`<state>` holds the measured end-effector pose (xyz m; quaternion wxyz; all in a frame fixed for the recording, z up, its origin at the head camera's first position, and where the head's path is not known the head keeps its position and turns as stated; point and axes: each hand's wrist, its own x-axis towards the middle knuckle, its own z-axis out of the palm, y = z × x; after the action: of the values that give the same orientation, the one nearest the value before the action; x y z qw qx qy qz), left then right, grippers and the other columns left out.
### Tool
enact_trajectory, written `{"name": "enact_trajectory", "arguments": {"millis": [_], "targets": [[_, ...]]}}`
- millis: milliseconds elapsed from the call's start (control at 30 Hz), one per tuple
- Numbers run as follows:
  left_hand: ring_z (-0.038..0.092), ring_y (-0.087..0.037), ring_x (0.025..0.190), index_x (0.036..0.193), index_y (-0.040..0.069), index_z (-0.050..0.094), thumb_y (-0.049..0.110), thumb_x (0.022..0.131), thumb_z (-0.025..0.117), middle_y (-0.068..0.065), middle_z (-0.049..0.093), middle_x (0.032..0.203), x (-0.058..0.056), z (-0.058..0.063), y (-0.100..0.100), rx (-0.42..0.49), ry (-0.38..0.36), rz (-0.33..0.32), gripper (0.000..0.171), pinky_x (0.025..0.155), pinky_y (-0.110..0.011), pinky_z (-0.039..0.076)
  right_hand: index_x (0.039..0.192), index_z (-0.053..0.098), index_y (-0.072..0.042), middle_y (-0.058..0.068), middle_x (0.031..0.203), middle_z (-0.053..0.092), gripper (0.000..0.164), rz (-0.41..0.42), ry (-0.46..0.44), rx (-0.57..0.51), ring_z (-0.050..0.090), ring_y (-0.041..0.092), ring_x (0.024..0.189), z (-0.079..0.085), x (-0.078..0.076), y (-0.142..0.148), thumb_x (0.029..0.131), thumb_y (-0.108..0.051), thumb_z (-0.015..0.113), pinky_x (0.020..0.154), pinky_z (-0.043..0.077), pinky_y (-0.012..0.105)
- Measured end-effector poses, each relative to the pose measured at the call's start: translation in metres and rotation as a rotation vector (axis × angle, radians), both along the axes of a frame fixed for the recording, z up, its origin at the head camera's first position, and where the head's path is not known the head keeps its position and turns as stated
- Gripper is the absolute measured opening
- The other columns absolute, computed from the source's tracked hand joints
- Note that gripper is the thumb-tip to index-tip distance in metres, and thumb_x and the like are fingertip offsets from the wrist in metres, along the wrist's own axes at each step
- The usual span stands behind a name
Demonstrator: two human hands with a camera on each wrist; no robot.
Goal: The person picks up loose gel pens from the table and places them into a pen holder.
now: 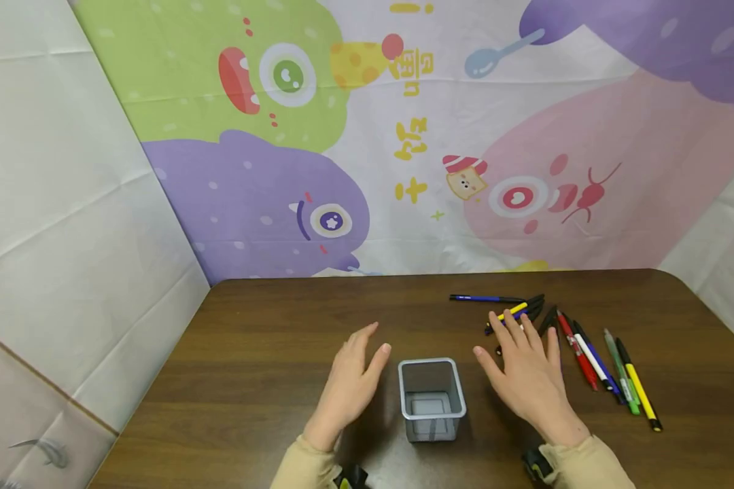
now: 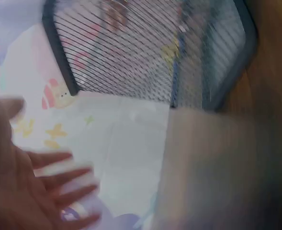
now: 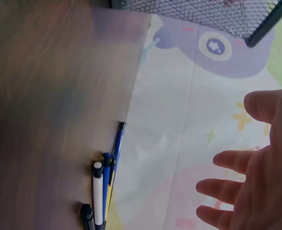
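A square mesh pen holder [image 1: 434,415] with a pale rim stands upright on the table, no pens showing inside. To its left my left hand [image 1: 350,380] is held with fingers extended, apart from the holder; the left wrist view shows that hand [image 2: 21,187] blurred below the mesh wall [image 2: 126,57]. On the other side, my right hand [image 1: 529,380] has its fingers spread and holds nothing. It partly hides a pile of pens, including a yellow one [image 1: 514,311]. In the right wrist view a white pen [image 3: 98,191] lies beyond those fingers.
Right of the hand lie a red pen [image 1: 578,352], a white pen [image 1: 589,356], a green pen [image 1: 622,373] and a yellow pen [image 1: 641,387]. A blue pen [image 1: 486,299] lies farther back. A cartoon-printed cloth [image 1: 404,238] hangs behind the brown table [image 1: 251,380].
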<state>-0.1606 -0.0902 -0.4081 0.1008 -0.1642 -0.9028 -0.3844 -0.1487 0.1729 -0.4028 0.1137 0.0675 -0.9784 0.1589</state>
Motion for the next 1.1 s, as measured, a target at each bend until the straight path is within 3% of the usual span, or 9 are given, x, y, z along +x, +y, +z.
{"name": "enact_trajectory", "arguments": {"millis": [100,200,300,500,667,800,867,1000,1100], "targets": [[0.037,-0.020,0.125,0.137,0.013,0.037,0.038,0.093,0.048,-0.007,0.044,0.136,0.001,-0.002,-0.003,0.145,-0.081,-0.228,0.052,0.101,-0.047,0.031,0.142,0.033,-0.007,0.021,0.145,0.028,0.067,-0.005,0.017,-0.031,0.017,0.040,0.132,0.000,-0.001,0.006,0.094,-0.054,0.032,0.102,0.002,0.064],[0.038,-0.017,0.123,0.139,0.015,0.032,0.032,0.083,0.064,-0.007,0.046,0.134,0.002,-0.007,-0.005,0.156,-0.164,-0.425,0.067,0.101,-0.045,0.032,0.141,0.034,-0.005,0.023,0.144,0.028,0.066,-0.011,0.012,-0.061,0.019,0.042,0.131,0.000,-0.002,0.012,0.094,-0.051,0.033,0.101,0.006,0.066],[0.045,-0.019,0.117,0.139,0.017,0.027,0.032,0.069,0.077,-0.008,0.050,0.127,0.004,-0.013,-0.005,0.118,-0.218,-0.520,0.087,0.099,-0.040,0.035,0.138,0.037,-0.001,0.026,0.141,0.032,0.065,-0.017,0.017,-0.077,0.024,0.044,0.127,-0.002,-0.004,0.020,0.095,-0.050,0.034,0.099,0.010,0.067],[0.050,-0.021,0.111,0.135,0.020,0.027,0.036,0.059,0.082,-0.007,0.054,0.119,0.005,-0.023,-0.001,0.108,-0.227,-0.502,0.096,0.093,-0.036,0.041,0.129,0.047,0.003,0.029,0.125,0.048,0.049,-0.047,0.098,-0.126,0.041,0.046,0.113,-0.004,-0.009,0.038,0.098,-0.032,0.034,0.092,0.026,0.066],[0.055,-0.014,0.103,0.126,0.014,0.037,0.035,0.061,0.082,-0.005,0.058,0.112,0.004,-0.033,0.004,0.098,-0.176,-0.523,0.081,0.089,-0.029,0.043,0.127,0.046,0.007,0.031,0.116,0.052,0.043,-0.102,0.072,-0.160,0.053,0.044,0.088,-0.004,-0.008,0.058,0.098,-0.023,0.033,0.066,0.045,0.053],[0.057,-0.011,0.096,0.121,0.010,0.041,0.030,0.062,0.082,-0.006,0.059,0.109,0.003,-0.037,0.006,0.085,-0.166,-0.525,0.074,0.086,-0.025,0.044,0.125,0.046,0.007,0.031,0.107,0.054,0.041,-0.166,0.027,-0.168,0.053,0.033,0.064,-0.005,-0.008,0.074,0.095,-0.021,0.040,0.048,0.042,0.043],[0.057,-0.011,0.095,0.120,0.010,0.042,0.027,0.062,0.081,-0.006,0.059,0.108,0.003,-0.037,0.007,0.081,-0.166,-0.518,0.072,0.085,-0.024,0.045,0.124,0.046,0.007,0.031,0.107,0.054,0.041,-0.198,0.004,-0.175,0.052,0.034,0.063,-0.005,-0.007,0.082,0.094,-0.021,0.042,0.047,0.042,0.044],[0.056,-0.010,0.094,0.119,0.010,0.042,0.026,0.062,0.081,-0.005,0.059,0.108,0.003,-0.036,0.007,0.066,-0.167,-0.501,0.071,0.085,-0.024,0.044,0.121,0.047,0.005,0.029,0.112,0.054,0.043,-0.246,-0.044,-0.180,0.054,0.046,0.082,-0.004,-0.004,0.093,0.093,-0.027,0.044,0.054,0.045,0.052],[0.056,-0.010,0.094,0.120,0.011,0.041,0.027,0.062,0.081,-0.005,0.059,0.108,0.003,-0.036,0.008,0.058,-0.178,-0.495,0.071,0.085,-0.024,0.044,0.118,0.049,0.004,0.026,0.109,0.056,0.043,-0.271,-0.072,-0.188,0.056,0.040,0.073,-0.003,-0.002,0.098,0.092,-0.030,0.047,0.049,0.044,0.046]]}}
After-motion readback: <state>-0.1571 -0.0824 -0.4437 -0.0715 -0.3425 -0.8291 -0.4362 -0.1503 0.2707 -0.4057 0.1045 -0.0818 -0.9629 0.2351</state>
